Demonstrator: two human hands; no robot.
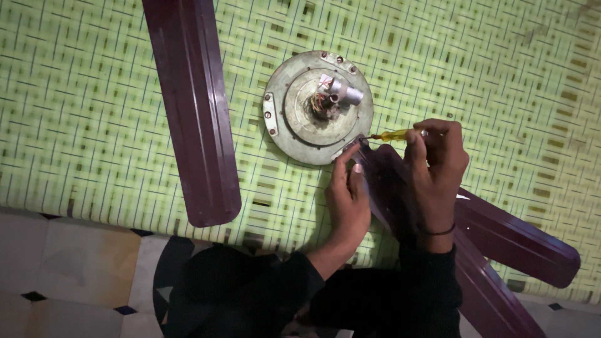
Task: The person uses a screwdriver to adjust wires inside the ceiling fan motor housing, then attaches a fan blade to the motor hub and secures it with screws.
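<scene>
While we look down on the green woven mat (94, 94), we see the round grey fan motor (318, 107) lying near its centre. At the motor's 5 o'clock edge, the right hand (435, 169) is closed around a yellow-handled screwdriver (395, 134), whose tip points to 9 o'clock. The left hand (348, 201) rests half-curled just beside it, fingertips on the maroon blade (476, 238) by the rim. Another maroon blade (194, 106) lies apart at the motor's 9 o'clock.
</scene>
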